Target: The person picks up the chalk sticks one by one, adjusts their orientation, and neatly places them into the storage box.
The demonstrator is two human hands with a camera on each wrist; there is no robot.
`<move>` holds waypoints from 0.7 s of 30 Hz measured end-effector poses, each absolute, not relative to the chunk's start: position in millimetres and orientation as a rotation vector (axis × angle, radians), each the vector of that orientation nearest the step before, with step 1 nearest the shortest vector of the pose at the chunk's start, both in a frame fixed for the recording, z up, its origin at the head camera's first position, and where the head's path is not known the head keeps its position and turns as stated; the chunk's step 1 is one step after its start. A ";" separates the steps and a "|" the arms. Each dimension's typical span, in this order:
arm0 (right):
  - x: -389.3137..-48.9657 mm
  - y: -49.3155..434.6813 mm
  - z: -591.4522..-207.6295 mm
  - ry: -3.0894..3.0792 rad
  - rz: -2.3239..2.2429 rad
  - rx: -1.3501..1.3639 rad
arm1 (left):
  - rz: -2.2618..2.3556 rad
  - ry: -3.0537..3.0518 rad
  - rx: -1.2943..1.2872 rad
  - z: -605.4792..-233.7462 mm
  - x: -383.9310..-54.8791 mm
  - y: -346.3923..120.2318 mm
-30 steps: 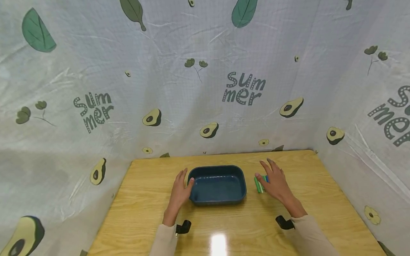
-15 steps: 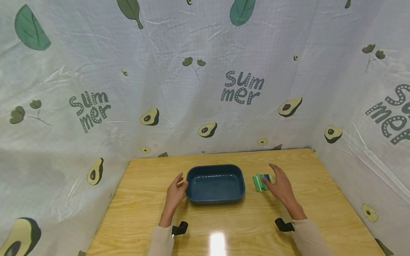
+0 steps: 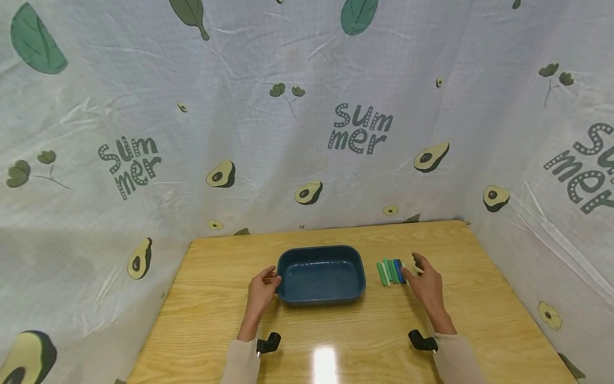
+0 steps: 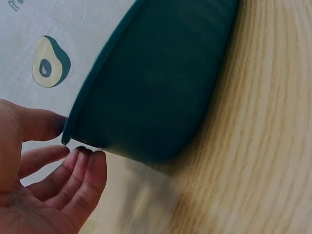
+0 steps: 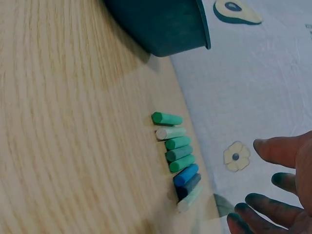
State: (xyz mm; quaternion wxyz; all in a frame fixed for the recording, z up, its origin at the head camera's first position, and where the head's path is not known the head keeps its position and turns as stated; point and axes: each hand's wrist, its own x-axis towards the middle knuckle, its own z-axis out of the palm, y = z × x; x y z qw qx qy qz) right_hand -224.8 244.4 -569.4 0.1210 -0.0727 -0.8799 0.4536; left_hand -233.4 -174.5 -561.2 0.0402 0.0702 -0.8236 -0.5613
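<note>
A dark blue rectangular baking dish (image 3: 321, 282) sits mid-table. At its left end my left hand (image 3: 261, 292) pinches the rim: in the left wrist view the thumb lies at the rim and the fingertips (image 4: 97, 161) curl against the outer wall below. To the dish's right, several chalk sticks (image 3: 390, 272) lie side by side in a row. They are green, pale green and blue in the right wrist view, with a dark one near the end. My right hand (image 3: 428, 285) hovers beside the row's right end, fingers loosely bent and holding nothing. Its fingertips (image 5: 253, 199) are stained dark green.
The wooden table (image 3: 216, 256) reaches back to a white plastic curtain (image 3: 268, 138) printed with avocados and leaves. The curtain also stands along both sides. A black wrist mount (image 3: 269, 343) sits at the left cuff, and another mount (image 3: 422, 340) at the right.
My left hand has closed from beside the dish onto its left rim. My right hand has drawn rightward, uncovering more of the chalk sticks. The head view has shifted slightly.
</note>
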 end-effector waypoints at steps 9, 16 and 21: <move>-225.1 247.8 -581.5 -2.483 1.380 -0.346 | -1.797 -2.498 0.206 -565.2 -232.9 -176.0; -228.0 246.9 -589.6 -2.461 1.374 -0.444 | -1.865 -2.441 0.278 -563.9 -233.8 -174.9; -230.5 246.6 -595.6 -2.447 1.379 -0.501 | -1.939 -2.398 0.292 -563.8 -232.7 -174.3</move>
